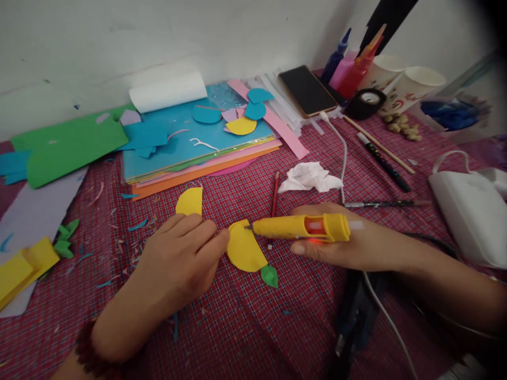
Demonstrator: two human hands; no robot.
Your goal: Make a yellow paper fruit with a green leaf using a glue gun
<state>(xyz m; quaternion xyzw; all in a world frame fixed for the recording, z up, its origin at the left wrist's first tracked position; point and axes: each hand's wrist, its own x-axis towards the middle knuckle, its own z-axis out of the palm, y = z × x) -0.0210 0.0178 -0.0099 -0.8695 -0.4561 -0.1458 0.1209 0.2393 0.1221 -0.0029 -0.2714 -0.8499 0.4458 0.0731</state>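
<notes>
Here, one glue gun (295, 227), two hands (180, 258)

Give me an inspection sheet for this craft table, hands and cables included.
Surface: red checked cloth, creased.
Job's things: half-round yellow cutout, green leaf cutout at its lower right; yellow glue gun, nozzle at the yellow cutout's upper edge.
Clutter: paper scraps, crumpled white tissue, red pencil.
Hands: right hand grips the glue gun; left hand curled at the yellow cutout's left edge, pinch unclear.
Cables: white cable at the phone; another white stretch below the right forearm, source unclear.
Surroundings: pale wall behind; paper cups, squeeze bottles back right.
</notes>
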